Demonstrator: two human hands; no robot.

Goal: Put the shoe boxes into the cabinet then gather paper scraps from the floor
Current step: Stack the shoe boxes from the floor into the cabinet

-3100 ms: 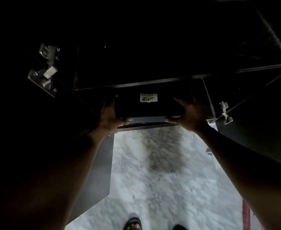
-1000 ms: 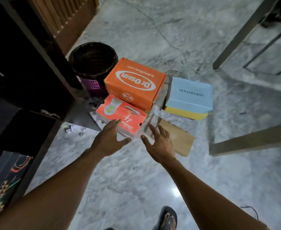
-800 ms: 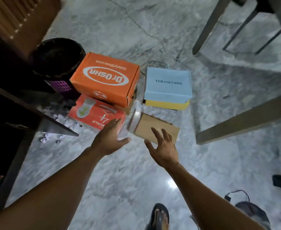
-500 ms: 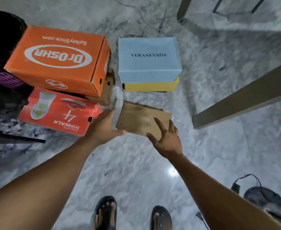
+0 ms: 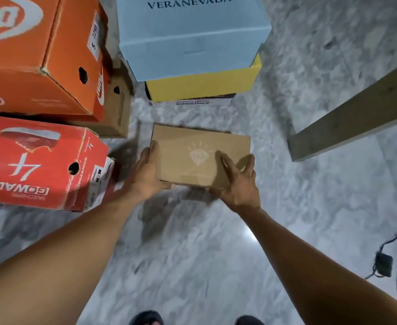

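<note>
A small brown cardboard shoe box (image 5: 192, 151) with a pale diamond logo lies on the marble floor at the centre. My left hand (image 5: 147, 174) grips its left end, and my right hand (image 5: 238, 184) grips its near right corner. To the left sits a red GOWALK box (image 5: 40, 163), and behind it an orange box (image 5: 40, 57) rests on a plain brown box (image 5: 118, 109). A light blue VERANEVADA box (image 5: 188, 34) is stacked on a yellow box (image 5: 204, 86) straight behind the small one. The cabinet is out of view.
A wooden beam or table leg (image 5: 354, 109) slants across the right. A black charger with a cord (image 5: 384, 263) lies on the floor at the lower right. My sandalled feet (image 5: 145, 319) show at the bottom edge. Grey marble floor (image 5: 192, 254) lies between me and the boxes.
I have turned from the dark cabinet to the boxes on the floor and bent closer. Both hands reached forward and closed on the small brown box.
</note>
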